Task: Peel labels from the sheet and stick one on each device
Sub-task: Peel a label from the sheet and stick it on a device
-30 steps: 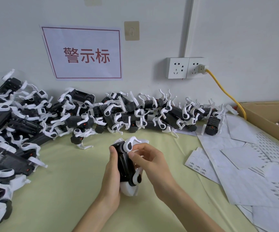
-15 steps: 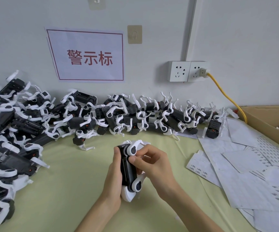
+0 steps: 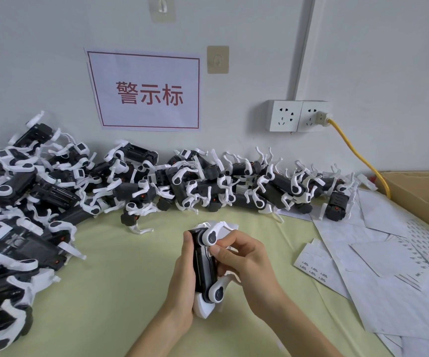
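A black device with white arms [image 3: 204, 264] stands upright above the yellow-green table [image 3: 120, 292]. My left hand [image 3: 182, 287] grips it from the left side and below. My right hand [image 3: 244, 261] curls round its right side, thumb and fingertips pressed on the upper edge of its black body. A small label under those fingertips is mostly hidden. A label sheet [image 3: 313, 264] with a few small labels lies to the right of my hands.
A long pile of black-and-white devices [image 3: 156, 184] runs along the wall and down the left side. Several white backing sheets [image 3: 388, 266] cover the table's right part. A cardboard box [image 3: 422, 186] stands at the far right. A yellow cable [image 3: 357, 150] hangs from the wall socket.
Both hands and the held device have stayed together with only small finger shifts on the device's top edge. The view has dropped slightly.
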Available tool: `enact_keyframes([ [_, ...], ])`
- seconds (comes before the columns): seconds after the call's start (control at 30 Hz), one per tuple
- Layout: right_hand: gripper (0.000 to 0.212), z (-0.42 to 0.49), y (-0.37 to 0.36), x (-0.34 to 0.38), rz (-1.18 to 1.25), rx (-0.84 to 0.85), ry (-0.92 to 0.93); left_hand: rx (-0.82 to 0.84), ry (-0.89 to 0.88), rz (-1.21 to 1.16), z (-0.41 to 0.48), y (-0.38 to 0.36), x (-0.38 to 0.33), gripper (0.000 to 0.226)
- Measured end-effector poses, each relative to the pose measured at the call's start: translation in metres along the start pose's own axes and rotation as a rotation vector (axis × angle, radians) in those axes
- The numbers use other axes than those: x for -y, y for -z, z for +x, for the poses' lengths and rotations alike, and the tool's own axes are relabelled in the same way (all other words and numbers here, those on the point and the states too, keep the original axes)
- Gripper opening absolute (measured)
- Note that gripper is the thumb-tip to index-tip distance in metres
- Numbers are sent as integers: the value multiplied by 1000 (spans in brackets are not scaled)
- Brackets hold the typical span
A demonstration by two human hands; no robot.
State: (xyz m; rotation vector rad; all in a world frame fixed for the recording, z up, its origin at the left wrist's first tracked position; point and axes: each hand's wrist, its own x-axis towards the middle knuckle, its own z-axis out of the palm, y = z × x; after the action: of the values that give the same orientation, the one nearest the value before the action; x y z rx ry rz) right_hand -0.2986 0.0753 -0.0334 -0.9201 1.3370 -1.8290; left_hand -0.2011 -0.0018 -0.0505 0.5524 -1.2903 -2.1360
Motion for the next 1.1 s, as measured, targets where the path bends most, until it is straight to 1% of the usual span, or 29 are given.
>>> enact_keyframes([
  [0.17, 15, -1, -3, 2, -32, 23, 47, -38, -2, -34, 2, 3, 2, 76],
  [0.27, 15, -2, -3, 1, -52, 19, 82, -76, 22, -56, 1, 3, 2, 75],
  [0.37, 9, -3, -1, -1, -91, 43, 122, -81, 46, -72, -1, 2, 0, 74],
  [0.43, 8, -3, 1, -5, -122, 53, 144, -87, 74, -124, -2, -1, -2, 72],
  [0.5, 10, 0, 1, -7, -113, 48, 150, -83, 99, -197, -3, -3, -6, 69],
  [0.57, 13, 3, 1, -9, -112, 28, 145, -41, 133, -285, -3, -4, -9, 70],
  [0.63, 18, 7, 0, -11, -128, 14, 130, -33, 154, -328, -1, -2, -8, 72],
  [0.7, 20, 9, -1, -13, -110, 15, 105, -29, 149, -323, 2, 1, -3, 75],
  [0.9, 13, 9, -1, -11, -71, 28, 102, -22, 150, -291, 11, 8, 9, 86],
  [1.0, 11, 8, -2, -10, -75, 26, 113, -40, 118, -270, 14, 11, 14, 81],
  [1.1, 10, 8, -2, -11, -83, 19, 120, -61, 131, -261, 14, 11, 15, 78],
])
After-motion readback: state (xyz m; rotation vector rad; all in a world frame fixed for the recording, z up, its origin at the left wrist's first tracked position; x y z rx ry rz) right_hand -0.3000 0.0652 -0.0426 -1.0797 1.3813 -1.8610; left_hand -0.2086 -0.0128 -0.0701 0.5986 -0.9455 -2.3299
